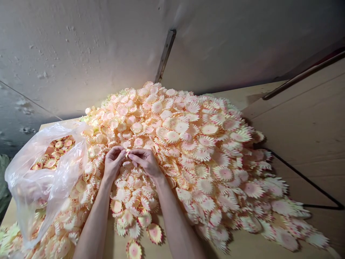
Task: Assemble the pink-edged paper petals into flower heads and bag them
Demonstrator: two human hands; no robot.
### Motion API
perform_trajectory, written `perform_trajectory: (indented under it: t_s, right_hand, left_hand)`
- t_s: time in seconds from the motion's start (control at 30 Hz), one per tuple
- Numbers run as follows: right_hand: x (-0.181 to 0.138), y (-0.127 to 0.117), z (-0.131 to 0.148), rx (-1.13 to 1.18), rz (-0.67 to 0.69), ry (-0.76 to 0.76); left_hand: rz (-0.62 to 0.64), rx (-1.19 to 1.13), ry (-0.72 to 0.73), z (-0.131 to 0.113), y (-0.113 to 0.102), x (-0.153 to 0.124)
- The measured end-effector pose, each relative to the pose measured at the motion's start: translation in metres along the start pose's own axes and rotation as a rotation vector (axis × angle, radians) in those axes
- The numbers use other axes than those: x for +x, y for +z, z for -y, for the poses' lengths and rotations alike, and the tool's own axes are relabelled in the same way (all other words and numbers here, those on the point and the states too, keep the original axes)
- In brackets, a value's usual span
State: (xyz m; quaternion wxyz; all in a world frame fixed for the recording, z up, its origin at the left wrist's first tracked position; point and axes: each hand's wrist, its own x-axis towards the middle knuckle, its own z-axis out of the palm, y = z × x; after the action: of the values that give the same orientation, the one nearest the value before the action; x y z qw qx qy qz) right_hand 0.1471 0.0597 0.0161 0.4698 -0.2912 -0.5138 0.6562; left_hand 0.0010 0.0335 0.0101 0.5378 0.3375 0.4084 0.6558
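A big heap of cream and pink flower-shaped petal pieces (188,144) covers the wooden table (309,144). Both my hands meet over the middle of the heap. My left hand (113,163) and my right hand (144,160) pinch the same small petal piece (127,153) between their fingertips. My forearms reach in from the bottom edge, lying over loose petal pieces.
A clear plastic bag (40,176) holding more petal pieces lies open at the left. A grey wall (94,46) stands behind the table. A dark thin cable (304,176) runs across the bare wood at the right. A metal rail (302,77) lies at the far right.
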Motion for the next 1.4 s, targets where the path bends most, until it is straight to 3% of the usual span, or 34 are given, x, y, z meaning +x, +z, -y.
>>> perform_trajectory:
  t_s: [1.4]
  right_hand:
    - [-0.0013, 0.0013, 0.0067, -0.054, 0.003, -0.003]
  left_hand:
    - [-0.001, 0.008, -0.002, -0.0019, 0.0012, -0.0003]
